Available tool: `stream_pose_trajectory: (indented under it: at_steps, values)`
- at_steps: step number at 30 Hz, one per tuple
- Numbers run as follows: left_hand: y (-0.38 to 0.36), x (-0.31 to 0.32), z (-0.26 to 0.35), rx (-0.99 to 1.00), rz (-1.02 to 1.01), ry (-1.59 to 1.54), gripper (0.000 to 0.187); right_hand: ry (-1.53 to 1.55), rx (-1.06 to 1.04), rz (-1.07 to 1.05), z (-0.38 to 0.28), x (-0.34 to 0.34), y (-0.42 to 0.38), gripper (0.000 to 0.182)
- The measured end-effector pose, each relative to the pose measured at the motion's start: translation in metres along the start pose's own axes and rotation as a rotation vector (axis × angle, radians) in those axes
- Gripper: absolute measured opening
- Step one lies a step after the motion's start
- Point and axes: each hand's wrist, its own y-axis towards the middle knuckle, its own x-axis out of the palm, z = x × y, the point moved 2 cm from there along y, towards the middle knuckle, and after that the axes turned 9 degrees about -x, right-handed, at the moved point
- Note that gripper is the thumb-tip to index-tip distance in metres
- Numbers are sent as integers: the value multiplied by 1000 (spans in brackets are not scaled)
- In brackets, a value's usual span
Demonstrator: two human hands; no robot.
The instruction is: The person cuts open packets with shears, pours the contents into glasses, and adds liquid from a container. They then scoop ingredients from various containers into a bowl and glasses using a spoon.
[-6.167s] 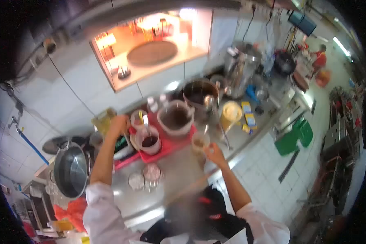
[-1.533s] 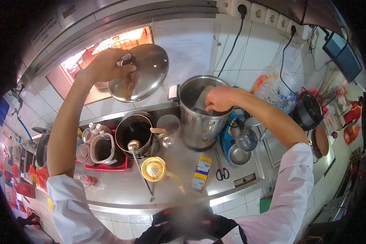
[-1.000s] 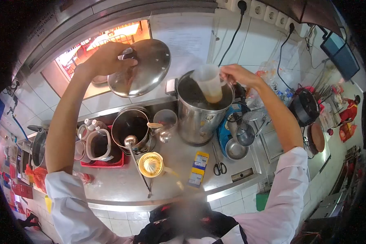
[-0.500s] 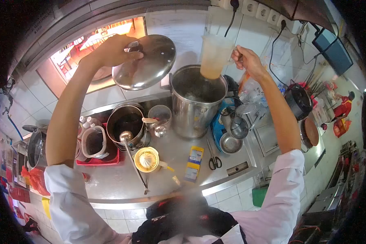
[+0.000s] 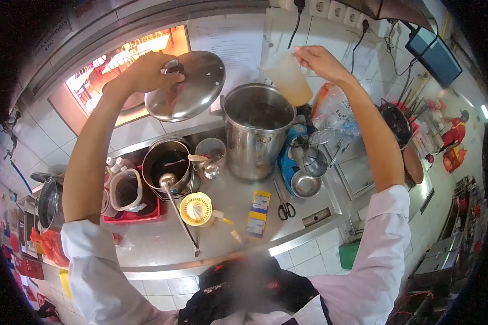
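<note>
My left hand (image 5: 152,73) grips the knob of a steel pot lid (image 5: 192,89), raised to the left of a tall steel stockpot (image 5: 255,149). The pot stands uncovered, with dark contents and some steam inside. Closed around its handle, my right hand (image 5: 317,60) holds a translucent plastic measuring jug (image 5: 290,81) above the pot's right rim. Cloudy, pale amber liquid fills part of the jug, which is tilted to the left. Whether any liquid is leaving its spout I cannot make out.
Left of the stockpot stand a dark-filled pot (image 5: 165,162) with a ladle (image 5: 171,187) and a clear tub (image 5: 127,189) on a red tray. A yellow citrus juicer (image 5: 196,209), yellow-blue packets (image 5: 259,208) and scissors (image 5: 283,206) lie in front. Strainers (image 5: 314,161) are at the right.
The jug has tipped further to the left, and my right hand has risen slightly. My left hand still holds the lid up. The whole view has shifted a little.
</note>
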Motion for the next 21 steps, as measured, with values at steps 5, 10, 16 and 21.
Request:
stream_pose_trajectory:
  at_steps: [5, 10, 16, 21]
  values:
    - [1, 6, -3, 52, 32, 20, 34, -273, -83, -117, -3, 9, 17, 52]
    - [2, 5, 0, 43, 45, 47, 33, -420, -7, -196, -13, 19, 20, 53]
    - [1, 2, 4, -12, -45, -11, 45, -524, 3, -254, -10, 27, 25, 52]
    - [-1, 6, 4, 41, 27, -11, 37, -549, 16, -246, -10, 31, 28, 54]
